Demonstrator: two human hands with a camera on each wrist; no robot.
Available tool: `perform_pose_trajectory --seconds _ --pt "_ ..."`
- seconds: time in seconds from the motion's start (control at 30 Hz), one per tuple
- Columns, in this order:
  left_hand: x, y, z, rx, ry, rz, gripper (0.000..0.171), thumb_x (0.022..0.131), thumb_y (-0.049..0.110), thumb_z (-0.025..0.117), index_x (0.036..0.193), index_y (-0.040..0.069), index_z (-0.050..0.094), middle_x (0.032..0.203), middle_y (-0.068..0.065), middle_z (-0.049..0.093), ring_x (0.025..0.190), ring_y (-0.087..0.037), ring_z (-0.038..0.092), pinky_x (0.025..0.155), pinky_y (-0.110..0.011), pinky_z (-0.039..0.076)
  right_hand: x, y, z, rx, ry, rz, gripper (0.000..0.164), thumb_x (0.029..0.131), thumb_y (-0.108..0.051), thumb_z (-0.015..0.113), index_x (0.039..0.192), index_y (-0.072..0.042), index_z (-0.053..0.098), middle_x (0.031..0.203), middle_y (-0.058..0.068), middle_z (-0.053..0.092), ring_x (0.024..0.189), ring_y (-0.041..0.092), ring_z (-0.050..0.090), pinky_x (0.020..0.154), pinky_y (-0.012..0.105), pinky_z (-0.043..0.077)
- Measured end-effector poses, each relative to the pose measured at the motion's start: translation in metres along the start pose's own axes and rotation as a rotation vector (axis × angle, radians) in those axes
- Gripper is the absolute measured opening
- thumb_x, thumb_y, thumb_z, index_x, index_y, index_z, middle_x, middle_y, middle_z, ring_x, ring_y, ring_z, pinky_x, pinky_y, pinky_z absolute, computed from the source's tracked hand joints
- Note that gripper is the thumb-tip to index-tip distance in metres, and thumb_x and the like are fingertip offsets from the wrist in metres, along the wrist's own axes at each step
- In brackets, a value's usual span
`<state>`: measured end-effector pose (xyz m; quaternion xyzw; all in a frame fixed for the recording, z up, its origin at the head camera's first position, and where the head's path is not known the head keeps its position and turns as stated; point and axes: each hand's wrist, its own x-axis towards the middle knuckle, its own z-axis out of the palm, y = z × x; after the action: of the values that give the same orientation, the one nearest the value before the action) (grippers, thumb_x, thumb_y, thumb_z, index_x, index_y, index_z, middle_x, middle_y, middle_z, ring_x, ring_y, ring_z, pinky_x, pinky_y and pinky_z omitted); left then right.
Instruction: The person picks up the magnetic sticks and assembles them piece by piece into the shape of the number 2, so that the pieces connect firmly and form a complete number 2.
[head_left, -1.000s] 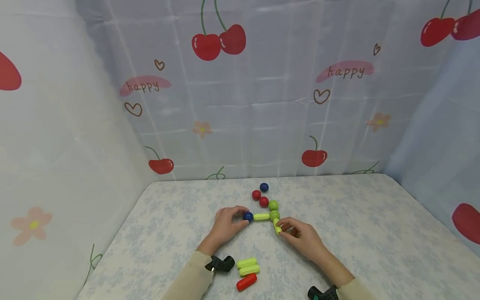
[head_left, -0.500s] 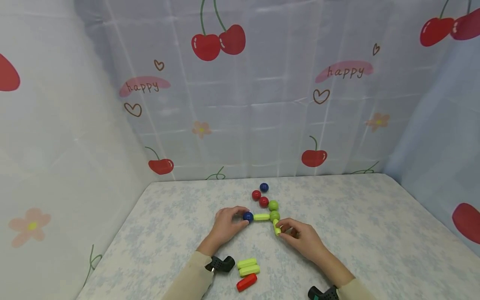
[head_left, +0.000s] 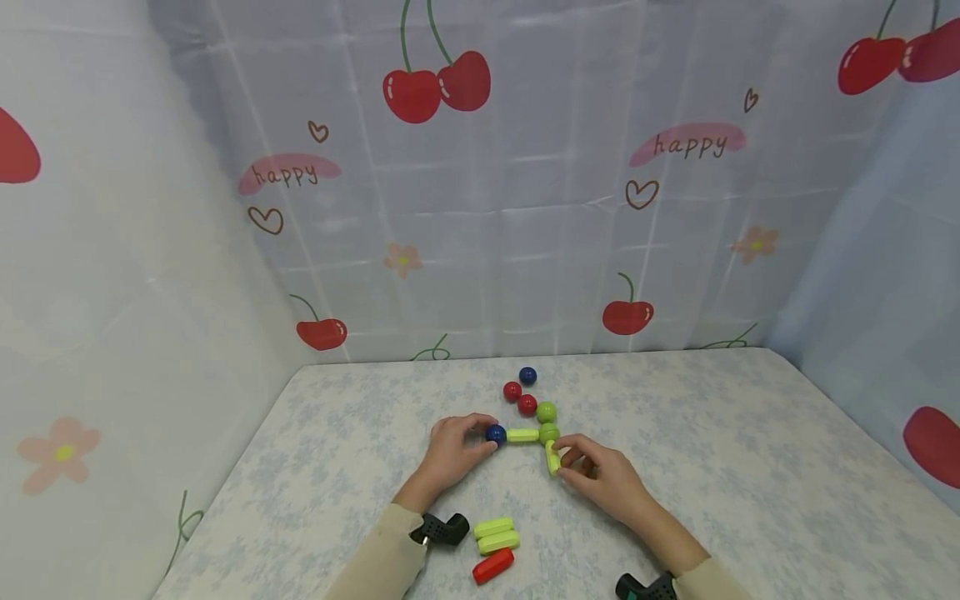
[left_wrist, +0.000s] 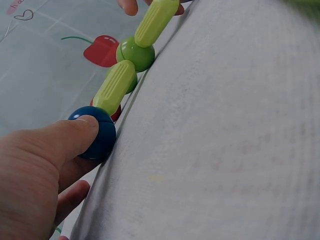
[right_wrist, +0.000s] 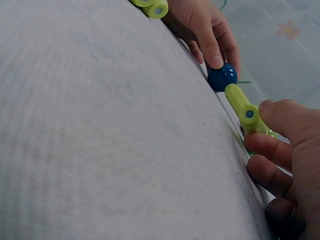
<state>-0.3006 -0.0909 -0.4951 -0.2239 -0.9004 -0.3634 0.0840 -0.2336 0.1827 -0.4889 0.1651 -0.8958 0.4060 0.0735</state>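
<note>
My left hand pinches a dark blue ball between thumb and fingers. From that ball a yellow-green rod runs right to a green ball, joined end to end. A second yellow-green rod meets the same green ball and points toward the person. My right hand pinches this second rod by thumb and fingertips; in the right wrist view its near end shows a small round grey-blue disc. Another green ball sits just behind the joined one.
Two red balls and another blue ball lie behind the joined pieces. Closer to the person, between the forearms, are two yellow-green rods side by side and a red rod. A cherry-print curtain stands behind the table.
The near end of the rod in my right hand has swung slightly left and toward the person. My left hand and the blue ball look unmoved.
</note>
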Motion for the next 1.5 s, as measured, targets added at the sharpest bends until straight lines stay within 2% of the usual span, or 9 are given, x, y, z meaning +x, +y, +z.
perform_pose_trajectory --seconds 0.43,0.57,0.7,0.77,0.9,1.07,1.37,1.5 --pt "-0.001 0.0 -0.001 0.008 -0.013 -0.018 0.031 0.09 0.028 0.075 0.12 0.022 0.069 0.111 0.004 0.074 0.112 -0.019 0.063 0.112 -0.055 0.029 0.001 -0.001 0.002 0.096 0.071 0.085 0.021 0.096 -0.01 0.065 0.117 -0.016 0.064 0.087 0.0 0.066 0.058 0.003 0.056 0.056 0.023 0.047" --pt "-0.001 0.0 -0.001 -0.003 -0.012 -0.021 0.031 0.09 0.028 0.075 0.119 0.023 0.069 0.111 0.004 0.075 0.112 -0.019 0.063 0.112 -0.056 0.028 0.004 -0.004 -0.001 0.158 0.09 0.185 0.022 0.098 -0.011 0.063 0.12 -0.014 0.062 0.092 0.004 0.065 0.061 0.008 0.058 0.057 0.024 0.048" --pt "0.001 -0.001 0.002 -0.012 -0.023 -0.019 0.03 0.091 0.03 0.074 0.12 0.024 0.069 0.112 0.006 0.074 0.114 -0.018 0.062 0.113 -0.055 0.028 0.01 -0.008 -0.006 0.224 0.088 0.298 0.03 0.099 -0.013 0.062 0.128 -0.011 0.057 0.102 0.009 0.063 0.066 0.015 0.06 0.055 0.026 0.047" --pt "0.002 -0.002 0.003 -0.01 -0.032 -0.017 0.03 0.091 0.031 0.073 0.12 0.025 0.068 0.113 0.006 0.074 0.114 -0.018 0.062 0.113 -0.055 0.028 0.014 -0.008 -0.01 0.229 0.074 0.328 0.034 0.098 -0.012 0.062 0.131 -0.01 0.055 0.106 0.011 0.062 0.07 0.017 0.059 0.055 0.027 0.047" --pt "0.002 -0.002 0.003 -0.005 -0.037 -0.025 0.031 0.091 0.031 0.074 0.12 0.024 0.068 0.112 0.006 0.074 0.115 -0.019 0.062 0.114 -0.056 0.027 0.028 -0.005 -0.014 0.201 0.05 0.341 0.038 0.098 -0.014 0.063 0.134 -0.011 0.053 0.113 0.012 0.061 0.08 0.019 0.057 0.062 0.028 0.048" --pt "0.001 -0.001 0.001 -0.01 -0.033 -0.033 0.03 0.091 0.03 0.074 0.12 0.024 0.068 0.111 0.004 0.074 0.114 -0.02 0.062 0.114 -0.056 0.026 0.052 -0.002 -0.016 0.161 0.073 0.339 0.038 0.098 -0.019 0.064 0.135 -0.013 0.054 0.12 0.014 0.061 0.095 0.023 0.059 0.073 0.029 0.05" --pt "0.001 -0.003 0.001 -0.015 -0.02 -0.024 0.03 0.091 0.03 0.074 0.119 0.023 0.069 0.111 0.005 0.074 0.114 -0.02 0.062 0.114 -0.057 0.025 0.077 0.003 -0.007 0.147 0.043 0.342 0.041 0.098 -0.024 0.063 0.137 -0.012 0.054 0.128 0.018 0.061 0.114 0.033 0.059 0.095 0.047 0.051" --pt "0.001 -0.003 0.002 -0.015 -0.019 -0.028 0.03 0.091 0.03 0.074 0.119 0.024 0.068 0.111 0.005 0.074 0.114 -0.02 0.061 0.115 -0.057 0.024 0.081 0.006 -0.001 0.124 0.033 0.355 0.042 0.098 -0.026 0.063 0.137 -0.013 0.056 0.126 0.017 0.063 0.116 0.033 0.06 0.098 0.05 0.048"
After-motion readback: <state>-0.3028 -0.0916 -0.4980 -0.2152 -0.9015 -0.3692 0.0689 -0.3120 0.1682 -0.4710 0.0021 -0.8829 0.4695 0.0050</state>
